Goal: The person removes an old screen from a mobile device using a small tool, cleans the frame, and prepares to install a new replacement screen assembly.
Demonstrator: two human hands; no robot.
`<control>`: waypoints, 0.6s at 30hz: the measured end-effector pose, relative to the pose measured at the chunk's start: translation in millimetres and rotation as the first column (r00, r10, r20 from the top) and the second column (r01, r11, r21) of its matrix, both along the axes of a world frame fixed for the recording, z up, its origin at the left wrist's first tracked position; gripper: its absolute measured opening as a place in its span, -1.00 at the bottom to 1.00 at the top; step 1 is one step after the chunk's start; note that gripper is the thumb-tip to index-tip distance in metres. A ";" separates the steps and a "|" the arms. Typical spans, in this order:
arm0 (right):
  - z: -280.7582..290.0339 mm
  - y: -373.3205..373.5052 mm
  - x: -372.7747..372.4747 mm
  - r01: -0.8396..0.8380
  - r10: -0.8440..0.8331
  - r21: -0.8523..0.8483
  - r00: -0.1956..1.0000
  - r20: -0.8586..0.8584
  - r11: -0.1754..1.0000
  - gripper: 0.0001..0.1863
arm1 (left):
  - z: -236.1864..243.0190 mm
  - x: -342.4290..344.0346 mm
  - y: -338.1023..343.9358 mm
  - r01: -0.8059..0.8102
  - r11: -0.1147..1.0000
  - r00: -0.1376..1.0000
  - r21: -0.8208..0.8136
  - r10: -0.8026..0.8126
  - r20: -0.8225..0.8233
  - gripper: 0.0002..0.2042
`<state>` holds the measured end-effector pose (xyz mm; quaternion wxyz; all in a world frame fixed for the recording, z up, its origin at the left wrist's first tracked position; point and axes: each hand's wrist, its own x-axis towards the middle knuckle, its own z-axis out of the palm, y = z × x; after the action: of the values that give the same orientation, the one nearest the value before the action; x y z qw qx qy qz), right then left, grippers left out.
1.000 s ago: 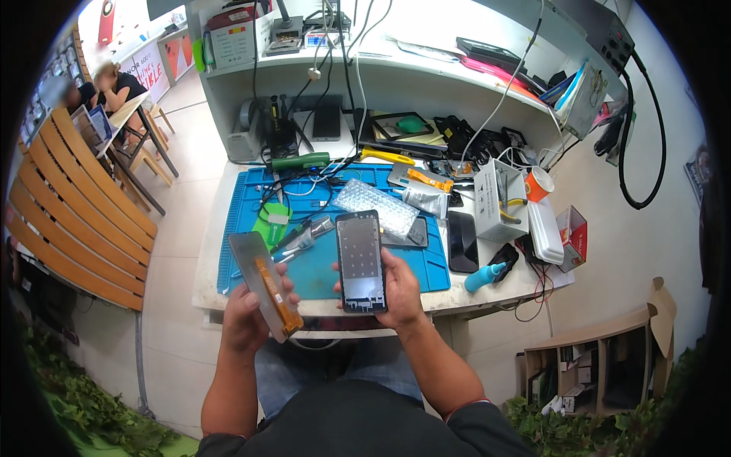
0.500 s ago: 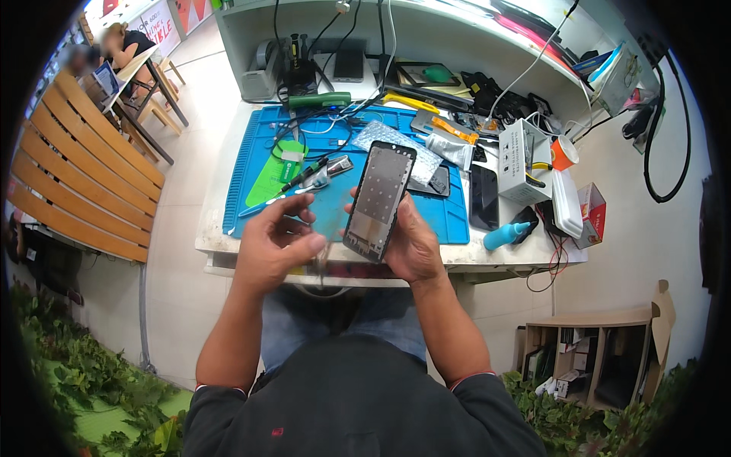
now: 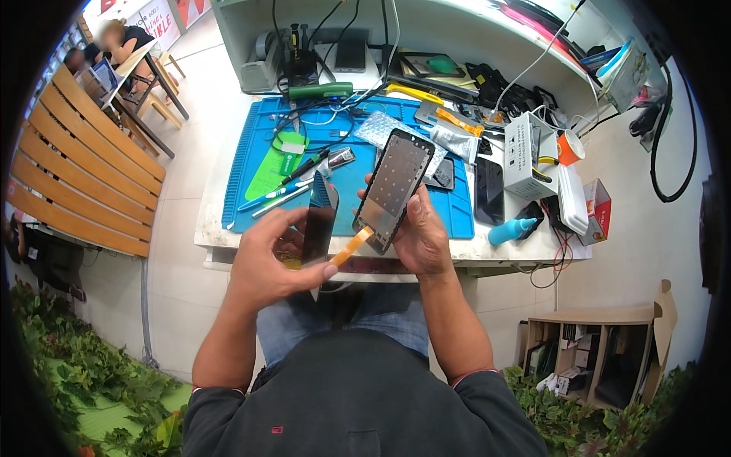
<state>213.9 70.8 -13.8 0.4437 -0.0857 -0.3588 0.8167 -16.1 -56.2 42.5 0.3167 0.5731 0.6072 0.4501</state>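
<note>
In my left hand (image 3: 266, 255) is a thin, dark, glossy phone screen panel (image 3: 319, 228), stood on edge between fingers and thumb. From its lower part an orange flex cable (image 3: 353, 245) reaches toward the black phone frame (image 3: 394, 183); whether it is attached there I cannot tell. My right hand (image 3: 423, 236) grips that frame by its sides, tilted above the bench, its dotted inner face toward me. Beneath both lies the blue repair mat (image 3: 266, 114), with a silver-and-black pen-like tool (image 3: 304, 167), a blue-and-white toothbrush (image 3: 263, 199) and a green card (image 3: 266, 169) near my left hand.
Bubble wrap (image 3: 381, 126), a white tube (image 3: 455, 142) and another phone (image 3: 442, 174) lie beyond my right hand. To the right are a dark phone (image 3: 488, 190), a blue bottle (image 3: 512, 231) and a white box (image 3: 527, 156). Cables (image 3: 358, 99) cross the mat's back.
The screen panel and its orange cable now show plainly at my left hand, where only a blur showed before. The phone frame has shifted slightly right and up with my right hand.
</note>
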 end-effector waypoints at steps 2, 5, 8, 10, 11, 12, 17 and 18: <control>0.0 -0.4 0.2 -0.004 0.004 -0.001 1.000 -0.003 1.000 -0.39 | 0.7 -0.4 -1.1 0.001 1.000 1.000 -0.004 -0.001 -0.018 -0.21; -3.5 1.1 0.6 -0.007 0.007 0.017 1.000 -0.004 1.000 -0.38 | 1.8 -0.2 -1.9 0.004 1.000 1.000 -0.008 -0.004 -0.020 -0.22; -1.8 -1.6 0.0 0.000 -0.001 0.039 1.000 0.022 0.999 -0.37 | 2.6 -0.5 -2.8 0.006 1.000 1.000 -0.009 -0.006 -0.017 -0.22; -1.5 -2.3 -0.1 -0.014 0.012 0.058 0.999 0.039 0.998 -0.37 | 2.2 -1.2 -2.6 0.005 1.000 1.000 0.000 -0.005 -0.016 -0.22; -1.7 -2.5 0.1 -0.020 0.017 0.068 0.999 0.047 0.998 -0.37 | 1.8 -1.7 -2.2 0.003 1.000 1.000 0.009 -0.003 -0.016 -0.22; -2.7 -2.7 0.1 -0.018 0.013 0.074 0.998 0.061 0.997 -0.35 | 1.4 -2.2 -1.8 0.002 1.000 1.000 0.018 -0.002 -0.015 -0.22; -7.1 -1.6 0.8 0.000 -0.035 0.208 0.985 0.167 0.978 -0.19 | 1.8 -5.2 -1.6 0.008 1.000 1.000 0.026 -0.008 0.020 -0.22; -6.7 -1.6 1.1 -0.003 -0.041 0.227 0.981 0.191 0.974 -0.16 | 1.2 -6.4 -1.5 0.011 0.999 1.000 0.038 -0.012 0.022 -0.22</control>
<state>215.0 69.2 -20.5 0.4211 -0.1173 -0.4903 0.7540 -22.5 -57.7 43.7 0.3149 0.5775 0.5918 0.4658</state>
